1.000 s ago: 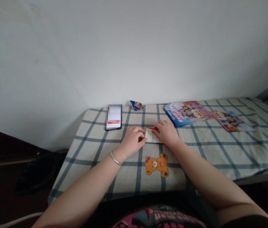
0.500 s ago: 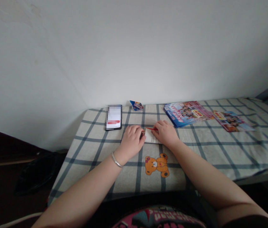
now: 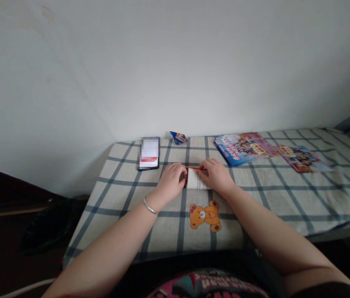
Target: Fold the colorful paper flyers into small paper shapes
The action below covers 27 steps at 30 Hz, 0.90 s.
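A folded paper flyer [image 3: 195, 181], its white printed side up and a red strip along its far edge, lies on the checked cloth between my hands. My left hand [image 3: 171, 179], with a silver bangle at the wrist, has its fingers curled onto the flyer's left end. At the right, my right hand [image 3: 216, 175] pinches the flyer near its far edge, thumb over the white side. Some of the fingertips and the paper under them are hidden.
A phone [image 3: 148, 154] with a lit screen lies behind my left hand. Near the wall stands a small folded paper piece [image 3: 179, 138]. A stack of flyers [image 3: 240, 148] and a further flyer [image 3: 304, 157] are to the right. A teddy bear picture [image 3: 205, 216] marks the tablecloth [image 3: 115, 194].
My left hand has rolled and drawn slightly inward, its fingers more bent now. More of the flyer's white side shows. My right hand has barely moved.
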Motion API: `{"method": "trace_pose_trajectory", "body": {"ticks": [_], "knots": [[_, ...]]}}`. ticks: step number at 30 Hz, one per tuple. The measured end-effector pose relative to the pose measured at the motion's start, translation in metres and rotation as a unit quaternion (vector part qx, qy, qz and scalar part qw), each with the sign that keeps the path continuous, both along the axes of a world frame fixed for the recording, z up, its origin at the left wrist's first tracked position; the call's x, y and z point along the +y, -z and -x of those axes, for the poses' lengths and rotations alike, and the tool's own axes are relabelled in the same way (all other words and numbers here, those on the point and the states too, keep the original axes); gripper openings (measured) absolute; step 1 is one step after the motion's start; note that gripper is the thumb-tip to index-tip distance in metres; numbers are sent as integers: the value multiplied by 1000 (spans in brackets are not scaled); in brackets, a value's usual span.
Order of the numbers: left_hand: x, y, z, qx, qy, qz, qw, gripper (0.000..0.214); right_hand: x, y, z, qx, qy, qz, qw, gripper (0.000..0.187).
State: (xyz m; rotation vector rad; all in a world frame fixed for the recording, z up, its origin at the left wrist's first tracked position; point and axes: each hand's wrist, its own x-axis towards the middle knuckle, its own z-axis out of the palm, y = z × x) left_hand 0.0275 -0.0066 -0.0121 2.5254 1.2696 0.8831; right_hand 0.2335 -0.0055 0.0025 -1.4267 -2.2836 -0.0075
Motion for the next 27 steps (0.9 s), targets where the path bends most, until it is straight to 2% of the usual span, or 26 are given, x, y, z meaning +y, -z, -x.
{"method": "trace_pose_trajectory", "body": {"ticks": [7, 13, 19, 27], "knots": [[3, 2, 3, -86, -33, 73, 993, 9, -4, -3, 2, 33, -50, -34, 998, 15], [2, 6, 2, -196, -16, 134, 971, 9, -7, -5, 5, 36, -65, -39, 996, 16], [-3, -2, 1, -232, -6, 139, 963, 8, -8, -3, 5, 69, -82, -53, 993, 18], [-4, -4, 2, -266, -19, 94, 959, 9, -8, 0, 5, 98, -102, -78, 987, 14]]}}
